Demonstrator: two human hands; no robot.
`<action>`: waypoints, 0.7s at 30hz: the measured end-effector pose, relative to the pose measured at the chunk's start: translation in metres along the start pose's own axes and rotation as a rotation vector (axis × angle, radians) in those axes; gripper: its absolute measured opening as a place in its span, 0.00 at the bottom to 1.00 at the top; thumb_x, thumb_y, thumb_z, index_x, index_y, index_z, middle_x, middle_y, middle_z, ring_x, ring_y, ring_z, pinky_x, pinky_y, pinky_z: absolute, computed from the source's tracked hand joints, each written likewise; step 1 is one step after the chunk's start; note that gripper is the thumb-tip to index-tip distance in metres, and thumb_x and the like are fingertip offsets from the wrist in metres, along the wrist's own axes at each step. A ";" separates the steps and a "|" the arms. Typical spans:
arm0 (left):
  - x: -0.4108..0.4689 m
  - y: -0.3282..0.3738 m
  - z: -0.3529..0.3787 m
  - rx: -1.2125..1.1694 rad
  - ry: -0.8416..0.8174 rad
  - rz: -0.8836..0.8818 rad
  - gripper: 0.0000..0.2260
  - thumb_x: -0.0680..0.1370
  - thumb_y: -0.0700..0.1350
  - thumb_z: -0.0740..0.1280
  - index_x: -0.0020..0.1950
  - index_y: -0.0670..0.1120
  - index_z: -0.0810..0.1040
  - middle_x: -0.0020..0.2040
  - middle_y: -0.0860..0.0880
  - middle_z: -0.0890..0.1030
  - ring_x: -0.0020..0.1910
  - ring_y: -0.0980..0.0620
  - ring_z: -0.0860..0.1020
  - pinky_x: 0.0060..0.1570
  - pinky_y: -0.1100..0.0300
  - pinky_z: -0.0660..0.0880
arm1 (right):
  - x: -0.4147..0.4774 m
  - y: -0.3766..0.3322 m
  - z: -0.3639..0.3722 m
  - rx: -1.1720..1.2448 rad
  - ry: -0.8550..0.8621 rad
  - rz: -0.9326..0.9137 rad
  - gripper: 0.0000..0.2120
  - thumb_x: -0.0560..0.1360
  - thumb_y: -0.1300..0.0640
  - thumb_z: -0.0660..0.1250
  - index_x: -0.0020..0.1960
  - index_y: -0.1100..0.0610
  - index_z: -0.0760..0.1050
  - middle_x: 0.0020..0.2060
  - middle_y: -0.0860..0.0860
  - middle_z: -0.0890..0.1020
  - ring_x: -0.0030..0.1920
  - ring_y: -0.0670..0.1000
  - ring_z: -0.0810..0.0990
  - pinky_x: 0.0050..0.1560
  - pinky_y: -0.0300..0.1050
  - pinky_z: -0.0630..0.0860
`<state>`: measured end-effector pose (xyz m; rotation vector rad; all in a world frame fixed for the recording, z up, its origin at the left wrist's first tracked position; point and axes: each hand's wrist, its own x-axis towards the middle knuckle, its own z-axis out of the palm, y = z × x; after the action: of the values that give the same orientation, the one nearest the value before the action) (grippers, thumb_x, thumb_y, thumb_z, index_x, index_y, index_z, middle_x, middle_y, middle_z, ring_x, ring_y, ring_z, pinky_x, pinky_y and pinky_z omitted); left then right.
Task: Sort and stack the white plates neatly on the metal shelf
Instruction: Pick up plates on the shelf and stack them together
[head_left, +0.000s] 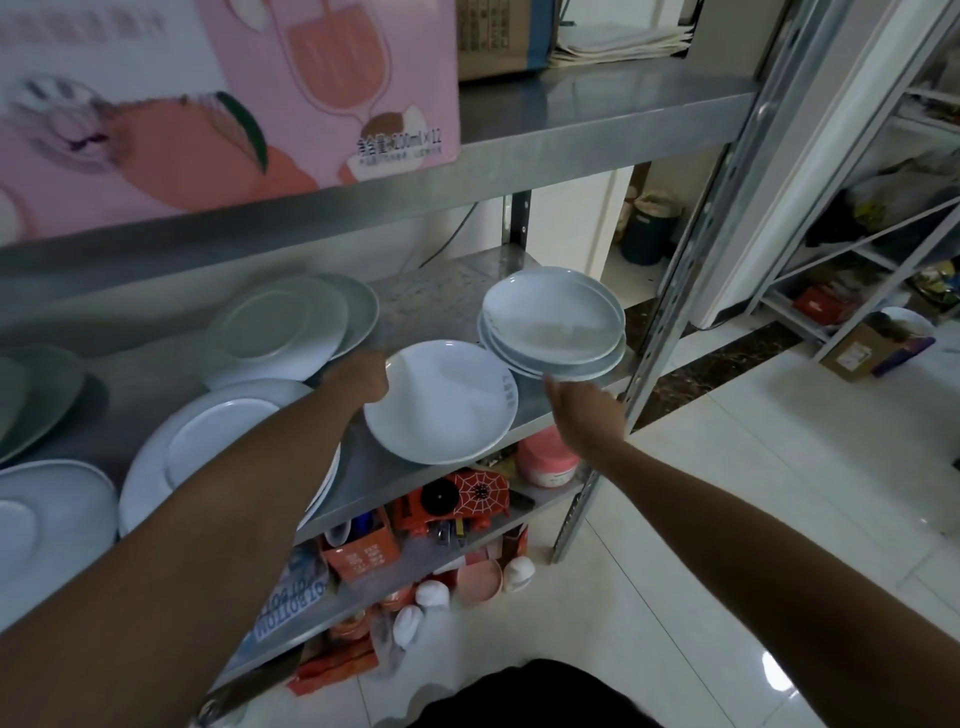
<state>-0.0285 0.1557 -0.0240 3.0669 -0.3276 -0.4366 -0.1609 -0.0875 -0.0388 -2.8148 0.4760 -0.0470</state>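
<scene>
My left hand (362, 378) grips the left rim of a deep white plate (441, 402) that sits near the front edge of the metal shelf (439, 304). To its right a small stack of white plates (553, 322) rests tilted at the shelf's right end, and my right hand (582, 410) holds it from below at the near rim. Further left lie a leaning pair of flat plates (280, 332), a large flat plate (218, 441) partly under my left forearm, and more plates (47, 509) at the left edge.
A pink drinks carton (234, 98) and a brown box (498, 39) stand on the shelf above. Lower shelves hold an orange box (361, 556), a spider-web toy (467, 493) and a pink tub (545, 460). The upright post (670, 322) bounds the right side; tiled floor (753, 493) lies beyond.
</scene>
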 end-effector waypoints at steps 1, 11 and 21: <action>-0.004 -0.002 0.000 -0.011 -0.001 -0.007 0.17 0.80 0.41 0.59 0.69 0.39 0.70 0.68 0.39 0.73 0.67 0.40 0.73 0.65 0.49 0.70 | -0.007 -0.008 0.009 0.064 -0.082 0.037 0.16 0.83 0.50 0.51 0.48 0.58 0.72 0.31 0.52 0.73 0.36 0.54 0.80 0.35 0.43 0.77; -0.026 -0.012 0.000 -0.197 0.026 -0.036 0.16 0.82 0.43 0.56 0.65 0.36 0.74 0.65 0.38 0.76 0.63 0.39 0.75 0.62 0.50 0.71 | -0.024 -0.064 0.038 0.990 -0.352 0.529 0.19 0.82 0.57 0.53 0.67 0.69 0.66 0.29 0.54 0.72 0.25 0.48 0.69 0.15 0.30 0.63; -0.022 -0.031 -0.012 -0.348 0.234 -0.243 0.17 0.81 0.41 0.56 0.66 0.34 0.71 0.67 0.36 0.73 0.67 0.37 0.72 0.65 0.48 0.69 | -0.003 -0.095 0.010 0.920 -0.311 0.396 0.10 0.80 0.58 0.54 0.54 0.62 0.70 0.30 0.55 0.74 0.26 0.49 0.70 0.17 0.31 0.64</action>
<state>-0.0392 0.1909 -0.0079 2.7786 0.1186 -0.1182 -0.1332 0.0023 -0.0218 -1.7610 0.6988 0.1991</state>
